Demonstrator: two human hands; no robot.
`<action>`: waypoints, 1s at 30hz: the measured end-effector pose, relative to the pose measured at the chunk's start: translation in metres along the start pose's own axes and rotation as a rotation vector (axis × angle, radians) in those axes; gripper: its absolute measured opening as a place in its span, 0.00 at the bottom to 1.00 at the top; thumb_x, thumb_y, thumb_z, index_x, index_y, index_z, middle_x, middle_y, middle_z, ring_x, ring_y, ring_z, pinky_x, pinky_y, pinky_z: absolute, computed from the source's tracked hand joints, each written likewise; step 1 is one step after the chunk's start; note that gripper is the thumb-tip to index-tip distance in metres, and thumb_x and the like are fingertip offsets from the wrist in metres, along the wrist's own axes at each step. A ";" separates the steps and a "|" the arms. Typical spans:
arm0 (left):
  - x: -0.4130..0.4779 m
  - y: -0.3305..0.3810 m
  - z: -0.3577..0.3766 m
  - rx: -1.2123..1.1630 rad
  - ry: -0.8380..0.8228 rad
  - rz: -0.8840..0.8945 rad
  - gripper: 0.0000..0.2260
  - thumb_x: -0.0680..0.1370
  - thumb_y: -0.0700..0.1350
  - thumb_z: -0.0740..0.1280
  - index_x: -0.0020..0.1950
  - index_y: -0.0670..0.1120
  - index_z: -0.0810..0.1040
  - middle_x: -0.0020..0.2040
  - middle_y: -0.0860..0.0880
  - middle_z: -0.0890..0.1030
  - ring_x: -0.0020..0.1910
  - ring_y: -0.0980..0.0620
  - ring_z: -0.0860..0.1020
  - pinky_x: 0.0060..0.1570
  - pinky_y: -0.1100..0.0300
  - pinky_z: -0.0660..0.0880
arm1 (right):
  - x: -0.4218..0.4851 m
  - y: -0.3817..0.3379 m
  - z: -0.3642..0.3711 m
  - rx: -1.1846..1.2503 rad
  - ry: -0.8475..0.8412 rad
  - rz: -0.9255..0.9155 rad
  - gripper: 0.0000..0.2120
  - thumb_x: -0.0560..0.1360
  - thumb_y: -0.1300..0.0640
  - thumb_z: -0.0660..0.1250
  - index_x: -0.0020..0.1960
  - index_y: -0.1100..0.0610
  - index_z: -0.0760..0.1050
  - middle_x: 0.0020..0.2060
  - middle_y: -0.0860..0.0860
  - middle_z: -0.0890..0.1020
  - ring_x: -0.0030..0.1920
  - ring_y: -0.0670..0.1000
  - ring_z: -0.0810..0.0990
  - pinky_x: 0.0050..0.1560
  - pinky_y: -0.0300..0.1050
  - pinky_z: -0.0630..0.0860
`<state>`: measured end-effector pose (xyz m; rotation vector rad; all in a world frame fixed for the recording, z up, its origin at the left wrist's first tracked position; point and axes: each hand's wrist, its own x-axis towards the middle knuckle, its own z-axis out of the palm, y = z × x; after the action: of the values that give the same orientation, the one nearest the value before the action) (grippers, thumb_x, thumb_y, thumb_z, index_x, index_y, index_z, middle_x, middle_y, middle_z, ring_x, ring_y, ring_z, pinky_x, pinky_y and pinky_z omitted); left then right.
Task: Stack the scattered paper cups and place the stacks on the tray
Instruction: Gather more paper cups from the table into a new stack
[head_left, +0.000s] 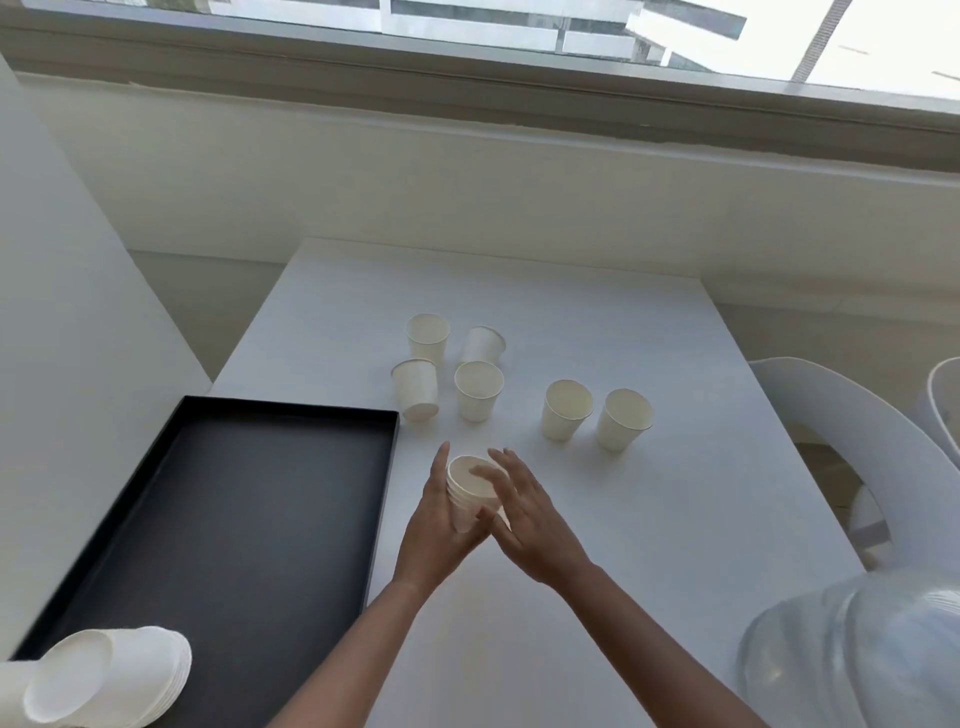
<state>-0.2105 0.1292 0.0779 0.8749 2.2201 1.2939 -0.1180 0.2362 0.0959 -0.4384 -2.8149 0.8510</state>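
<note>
Stacking step, part done. At lower centre of frame, just right of the black tray (208, 519): a short stack of paper cups (470, 491), mouth up and leaning slightly, either lifted off the white table (649, 519) or resting on it; cannot tell which. Grasped around its lower wall by the left hand (434, 530), one digit straight up along the left side of the stack, the others curled under and around it. Just beside, on the stack's right, the right hand (527, 522), fingers (511, 470) loosely spread and nearly straight, one fingertip lying over the rim of the top cup; grasping nothing, seemingly seating that top cup. Both forearms bare, entering from the bottom edge and converging on the stack. Not yet stacked, above the hands near mid-frame: six loose cups (478, 389), four bunched together, two of these apparently on their sides, and two upright to the right, apart from the bunch. No cups on the tray. Judged next: reach with the free right hand to the nearest loose cup, pinch lightly near the rim to avoid crushing the thin wall, and drop it squarely into the stack; tipped cups to be righted first. Transfer to the tray only afterward.
</note>
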 end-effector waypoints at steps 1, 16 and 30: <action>0.000 0.000 -0.001 -0.004 0.004 0.016 0.43 0.69 0.56 0.71 0.74 0.54 0.45 0.66 0.48 0.72 0.60 0.49 0.75 0.50 0.61 0.72 | 0.001 0.004 -0.005 0.002 0.048 0.028 0.26 0.77 0.41 0.50 0.69 0.53 0.63 0.74 0.52 0.59 0.75 0.50 0.51 0.72 0.43 0.51; -0.002 -0.010 -0.004 -0.060 0.015 -0.040 0.45 0.68 0.49 0.75 0.74 0.54 0.47 0.69 0.50 0.69 0.65 0.50 0.70 0.60 0.56 0.70 | 0.020 0.118 -0.071 -0.365 0.284 0.707 0.20 0.77 0.69 0.52 0.68 0.65 0.64 0.72 0.64 0.59 0.74 0.60 0.53 0.71 0.53 0.54; -0.001 -0.019 -0.010 -0.040 0.053 -0.061 0.45 0.67 0.50 0.75 0.74 0.54 0.48 0.68 0.51 0.69 0.65 0.51 0.70 0.55 0.63 0.68 | 0.011 0.084 -0.068 -0.170 0.778 0.563 0.09 0.78 0.67 0.57 0.53 0.70 0.73 0.62 0.67 0.72 0.64 0.66 0.69 0.59 0.64 0.71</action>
<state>-0.2213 0.1154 0.0662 0.7609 2.2349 1.3429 -0.0923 0.3416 0.1050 -1.2988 -2.0464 0.3721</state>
